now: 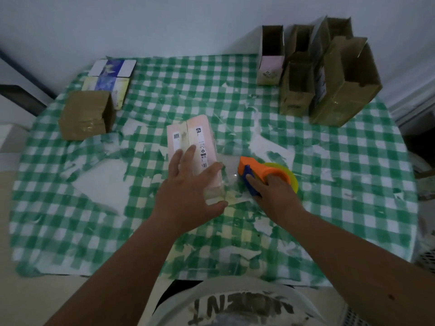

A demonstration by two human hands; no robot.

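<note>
Head view: one pink box [195, 135], one tape dispenser [266, 171]. Left hand [190, 191] presses flat on pink box; right hand [275, 191] grips tape dispenser.

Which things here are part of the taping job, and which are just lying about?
In use: pink box under the left hand; tape dispenser in the right hand.
Lying about: taped brown box; open cartons, back right; printed boxes, back left.

shirt [242, 309]: print upside down from here, ends "MENT", rest unclear | pink box [195, 140]: barcodes, small print, too tiny to read | far cartons [320, 88]: labels illegible
</note>
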